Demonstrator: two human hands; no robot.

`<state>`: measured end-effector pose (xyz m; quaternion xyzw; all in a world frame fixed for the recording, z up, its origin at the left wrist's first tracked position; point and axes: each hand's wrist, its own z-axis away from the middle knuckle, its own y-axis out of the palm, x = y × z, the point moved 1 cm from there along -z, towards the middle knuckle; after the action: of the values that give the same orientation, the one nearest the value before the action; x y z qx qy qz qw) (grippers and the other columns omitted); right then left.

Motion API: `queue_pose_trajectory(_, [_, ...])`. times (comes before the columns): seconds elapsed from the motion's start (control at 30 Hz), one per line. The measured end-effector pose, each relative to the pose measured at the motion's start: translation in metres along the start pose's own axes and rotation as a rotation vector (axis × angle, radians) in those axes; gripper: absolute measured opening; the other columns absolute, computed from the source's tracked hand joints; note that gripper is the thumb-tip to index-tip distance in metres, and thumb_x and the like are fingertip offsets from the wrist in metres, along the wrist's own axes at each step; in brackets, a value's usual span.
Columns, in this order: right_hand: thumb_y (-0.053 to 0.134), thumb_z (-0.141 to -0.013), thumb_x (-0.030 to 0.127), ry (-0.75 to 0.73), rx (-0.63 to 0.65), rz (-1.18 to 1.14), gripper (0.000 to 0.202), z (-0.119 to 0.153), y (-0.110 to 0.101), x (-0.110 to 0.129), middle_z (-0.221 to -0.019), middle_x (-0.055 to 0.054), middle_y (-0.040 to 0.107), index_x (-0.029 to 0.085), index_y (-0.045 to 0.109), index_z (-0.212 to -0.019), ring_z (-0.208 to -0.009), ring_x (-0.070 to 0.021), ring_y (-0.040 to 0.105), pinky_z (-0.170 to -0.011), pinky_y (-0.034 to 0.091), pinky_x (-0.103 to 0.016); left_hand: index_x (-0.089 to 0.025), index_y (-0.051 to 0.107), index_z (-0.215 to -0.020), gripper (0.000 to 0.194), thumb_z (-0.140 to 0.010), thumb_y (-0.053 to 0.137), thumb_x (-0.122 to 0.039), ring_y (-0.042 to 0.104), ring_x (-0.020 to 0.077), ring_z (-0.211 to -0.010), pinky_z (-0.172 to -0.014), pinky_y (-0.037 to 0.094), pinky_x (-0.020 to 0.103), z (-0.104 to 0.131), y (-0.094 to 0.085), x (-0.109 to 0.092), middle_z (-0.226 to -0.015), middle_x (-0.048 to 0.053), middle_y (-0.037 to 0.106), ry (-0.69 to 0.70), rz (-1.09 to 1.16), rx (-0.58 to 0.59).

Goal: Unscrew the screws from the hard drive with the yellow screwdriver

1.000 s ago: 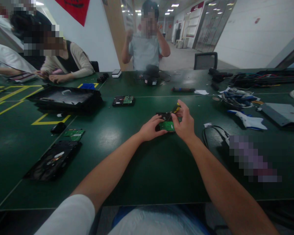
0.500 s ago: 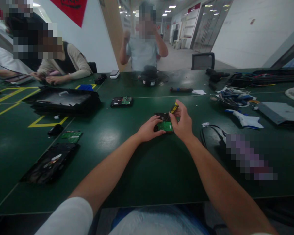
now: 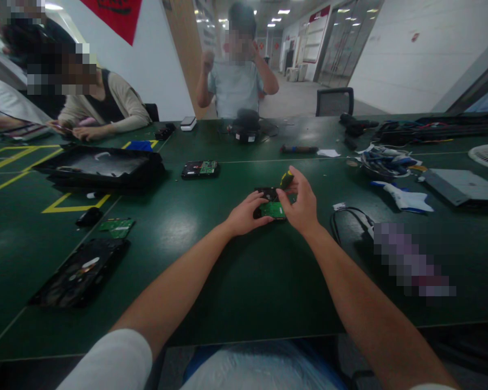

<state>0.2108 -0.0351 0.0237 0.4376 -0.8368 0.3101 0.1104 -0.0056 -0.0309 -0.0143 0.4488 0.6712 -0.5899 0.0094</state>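
Observation:
A hard drive [image 3: 273,210] with a green circuit board on its near half lies on the green table in front of me. My left hand [image 3: 250,214] grips its left end, thumb along the near edge and fingers over the far side. In my right hand [image 3: 301,201] is a small yellow and black screwdriver [image 3: 286,179], tilted, its handle between thumb and fingers above the drive's right part. The screwdriver's tip is hidden by my fingers. Farther left on the table lies another hard drive [image 3: 200,169].
To the left are a stack of black trays [image 3: 101,165], a loose circuit board [image 3: 117,227] and a black casing [image 3: 81,272]. At right lie a metal box [image 3: 461,187], a cable bundle [image 3: 388,162] and a white-blue packet [image 3: 406,196]. Two people [image 3: 238,86] sit across the table.
The screwdriver handle has turned slightly in my right hand's fingers. My left hand stays on the hard drive. The whole view has shifted a little.

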Motion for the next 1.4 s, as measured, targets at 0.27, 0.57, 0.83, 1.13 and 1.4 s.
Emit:
queue_pose_trajectory(0.27, [0.058,-0.101,0.042,0.02,-0.006,0.013,0.066,0.0,-0.0005,0.0007,-0.15,-0.013,0.057,0.031,0.033,-0.161,-0.107,-0.0267,0.071,-0.089,0.066,-0.048,-0.024,0.06,-0.142,0.067,-0.087,0.073,-0.06,0.032,0.0328,-0.159,-0.128,0.034,0.054,0.0004,-0.0001,0.0002,-0.164,0.013,0.045,-0.007,0.015,-0.004])
queue_pose_trajectory(0.57, [0.055,-0.103,0.042,0.017,-0.013,0.008,0.065,-0.0003,0.0001,0.001,-0.147,-0.014,0.058,0.028,0.032,-0.162,-0.106,-0.0263,0.071,-0.092,0.065,-0.048,-0.023,0.059,-0.143,0.068,-0.087,0.073,-0.061,0.032,0.032,-0.159,-0.128,0.034,0.053,-0.0001,0.0015,0.0013,-0.164,0.013,0.046,-0.012,0.002,-0.001])
queue_pose_trajectory(0.83, [0.057,-0.101,0.044,0.006,-0.015,0.01,0.067,0.0001,-0.0007,0.0033,-0.143,-0.014,0.059,0.031,0.032,-0.162,-0.103,-0.0269,0.07,-0.088,0.066,-0.049,-0.024,0.059,-0.143,0.067,-0.088,0.073,-0.061,0.031,0.032,-0.16,-0.129,0.033,0.053,0.0003,0.0021,0.003,-0.165,0.012,0.045,-0.008,0.0,-0.006])
queue_pose_trajectory(1.13, [0.061,-0.099,0.043,0.011,-0.011,0.005,0.065,-0.0008,-0.0019,0.0044,-0.138,-0.012,0.061,0.033,0.037,-0.159,-0.099,-0.0253,0.07,-0.081,0.068,-0.045,-0.024,0.059,-0.142,0.067,-0.087,0.074,-0.06,0.031,0.0323,-0.16,-0.128,0.034,0.053,0.0005,0.0011,0.0019,-0.165,0.012,0.045,-0.004,0.016,-0.008])
queue_pose_trajectory(1.4, [0.06,-0.099,0.042,0.01,-0.038,0.012,0.064,-0.0004,-0.0008,0.0019,-0.14,-0.014,0.06,0.03,0.038,-0.158,-0.097,-0.0249,0.07,-0.08,0.068,-0.045,-0.024,0.06,-0.143,0.067,-0.088,0.073,-0.06,0.032,0.0327,-0.159,-0.128,0.035,0.054,0.0005,0.0005,0.0016,-0.164,0.013,0.045,-0.003,0.009,-0.006])
